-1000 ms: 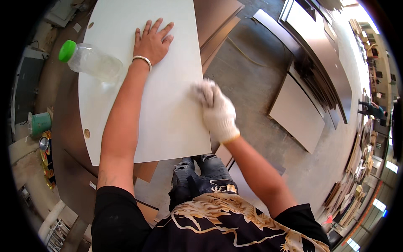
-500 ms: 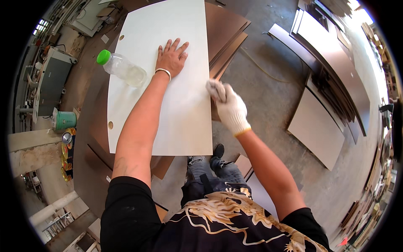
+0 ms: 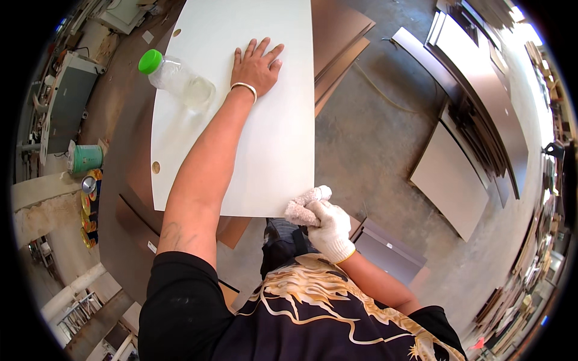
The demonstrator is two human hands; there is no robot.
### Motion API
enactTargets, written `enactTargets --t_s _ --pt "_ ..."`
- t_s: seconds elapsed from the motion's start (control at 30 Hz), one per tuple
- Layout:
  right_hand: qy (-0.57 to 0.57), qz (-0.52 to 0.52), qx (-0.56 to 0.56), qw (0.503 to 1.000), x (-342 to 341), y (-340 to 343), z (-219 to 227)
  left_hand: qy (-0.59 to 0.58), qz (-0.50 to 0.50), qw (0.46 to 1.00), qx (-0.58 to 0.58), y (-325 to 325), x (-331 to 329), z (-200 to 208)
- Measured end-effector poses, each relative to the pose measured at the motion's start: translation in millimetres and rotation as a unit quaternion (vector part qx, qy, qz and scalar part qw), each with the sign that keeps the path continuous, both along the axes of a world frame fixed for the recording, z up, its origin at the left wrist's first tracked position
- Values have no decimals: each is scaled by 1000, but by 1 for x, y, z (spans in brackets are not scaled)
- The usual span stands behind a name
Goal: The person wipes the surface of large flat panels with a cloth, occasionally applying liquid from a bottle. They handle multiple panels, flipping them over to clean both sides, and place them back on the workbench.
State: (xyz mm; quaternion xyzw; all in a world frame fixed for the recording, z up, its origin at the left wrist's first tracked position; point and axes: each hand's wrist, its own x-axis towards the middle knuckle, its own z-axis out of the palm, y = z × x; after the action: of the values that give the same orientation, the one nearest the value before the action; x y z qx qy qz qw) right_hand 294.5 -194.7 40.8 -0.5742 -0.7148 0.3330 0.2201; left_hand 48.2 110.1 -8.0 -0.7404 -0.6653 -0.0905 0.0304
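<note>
A large white panel (image 3: 271, 150) lies flat before me, two round holes near its left edge. My left hand (image 3: 257, 67), bare, rests on its upper part with the fingers spread. Down at the near right corner, my right hand (image 3: 328, 225) wears a white knitted glove. Its fingers are closed round a bunched, fluffy pale cloth (image 3: 301, 206), which touches the panel's corner. Left of my left forearm a clear plastic bottle (image 3: 183, 84) with a green cap stands on the panel, some liquid in its bottom.
Brown panels (image 3: 340, 36) are stacked under the white one. More boards (image 3: 451, 174) lean in a pile on the right. A green bucket (image 3: 86, 157) and several cans (image 3: 89, 210) are at the left. Grey boards (image 3: 388, 249) lie on the floor beside my right forearm.
My right hand has moved toward me with the cloth, along the panel's right edge to its near corner. The left hand stays flat on the panel; the view has shifted slightly.
</note>
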Motion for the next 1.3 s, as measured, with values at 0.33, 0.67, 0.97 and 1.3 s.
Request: enactTargets --t_s 0.33,0.67,0.97,1.3 --pt "141 -128 -66 979 -32 168 4 -6 -11 1000 13 0 -6 -8" --pt "587 -346 -248 688 108 73 -53 -32 -37 997 61 -5 -3 -4" --pt "776 -287 -247 504 128 26 -30 -164 -253 948 -103 -250 89 38" --pt "615 -153 -199 748 111 24 23 -646 -13 722 -249 -298 112 78"
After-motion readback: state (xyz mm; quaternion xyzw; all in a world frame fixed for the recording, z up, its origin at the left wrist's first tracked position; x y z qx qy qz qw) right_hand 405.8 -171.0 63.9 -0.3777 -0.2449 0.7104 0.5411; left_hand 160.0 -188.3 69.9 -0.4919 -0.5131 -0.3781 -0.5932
